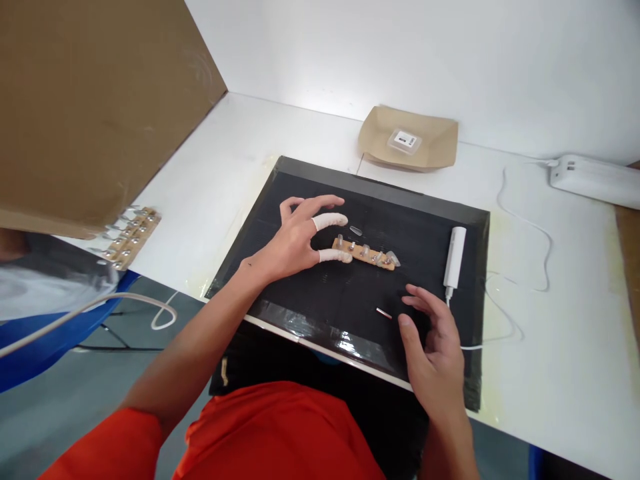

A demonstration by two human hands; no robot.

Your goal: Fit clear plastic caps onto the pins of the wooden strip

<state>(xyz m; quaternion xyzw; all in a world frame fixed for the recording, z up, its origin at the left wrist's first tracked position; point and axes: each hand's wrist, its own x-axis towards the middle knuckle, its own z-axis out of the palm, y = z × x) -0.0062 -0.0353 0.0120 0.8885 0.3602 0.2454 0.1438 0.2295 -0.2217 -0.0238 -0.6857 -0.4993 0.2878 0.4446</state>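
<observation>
My left hand point(299, 239) is open over the black mat point(305, 280), with white finger cots on its thumb and index finger. Those two fingers are apart at the left end of a wooden strip point(361, 252); whether the thumb touches it I cannot tell. Several clear nail tips point(393, 257) stand on the strip on small metal holders. Just behind the strip, a loose clear nail tip point(355, 231) lies on the mat. My right hand point(434, 347) is open and holds nothing, fingers curved. To its left lies a short thin pinkish stick point(384, 313).
A white stick-shaped device point(455, 259) with a cable lies on the mat's right side. Behind the mat stands a brown paper tray point(433, 140) with a clear labelled box point(405, 141). A white power strip point(595, 179) is far right. At left, beside a brown partition point(105, 100), sits another nail-tip strip point(131, 241).
</observation>
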